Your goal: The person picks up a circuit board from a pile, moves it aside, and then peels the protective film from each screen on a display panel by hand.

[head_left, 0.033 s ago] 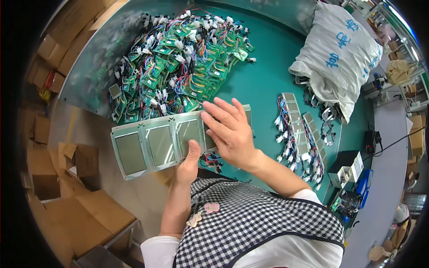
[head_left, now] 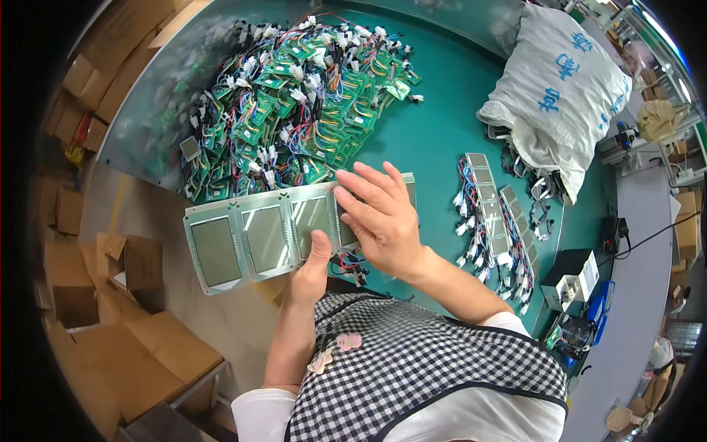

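A long strip of LCD circuit boards (head_left: 266, 239), with several grey rectangular screens in a pale green frame, is held up tilted in front of me. My left hand (head_left: 311, 269) grips its lower edge, thumb on the front face and the other fingers hidden behind. Across the strip's right part lies my right hand (head_left: 381, 225), its fingers stretched out and slightly apart, covering part of a screen. Below the strip, between my hands, a few coloured wires with connectors (head_left: 352, 265) show.
A large heap of green circuit boards with wires (head_left: 309, 103) covers the table's far left. Two wired board strips (head_left: 487, 199) lie to the right, near a white woven sack (head_left: 552, 96). A black-and-white box (head_left: 573, 276) stands at the right edge. Cardboard boxes (head_left: 140, 361) fill the left floor.
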Available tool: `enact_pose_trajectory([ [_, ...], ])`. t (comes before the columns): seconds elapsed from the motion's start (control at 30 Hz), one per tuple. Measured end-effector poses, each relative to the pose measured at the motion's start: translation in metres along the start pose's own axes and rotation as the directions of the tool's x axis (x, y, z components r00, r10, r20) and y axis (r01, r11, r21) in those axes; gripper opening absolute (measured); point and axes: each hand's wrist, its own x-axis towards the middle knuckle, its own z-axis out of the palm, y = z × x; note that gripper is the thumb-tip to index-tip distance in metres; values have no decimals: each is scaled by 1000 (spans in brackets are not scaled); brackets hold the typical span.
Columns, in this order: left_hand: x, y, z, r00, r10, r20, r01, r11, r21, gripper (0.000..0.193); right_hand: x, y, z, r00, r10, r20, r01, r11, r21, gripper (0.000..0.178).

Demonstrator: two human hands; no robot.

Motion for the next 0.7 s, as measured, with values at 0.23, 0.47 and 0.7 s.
enact_pose_trajectory([
  [0.23,1,7,0,1000,-5,2,5,990,-139,46,-2,2,-3,993,65,-94,-60,997,57,29],
  [0.47,0,8,2,998,9,69,-11,1000,26,44,-5,-1,0,986,124,-110,-142,973,-182,24],
  [0.7,4,3,2,1000,-21,-17,20,998,-54,47,1,0,-1,975,215,-59,-214,976,35,14],
])
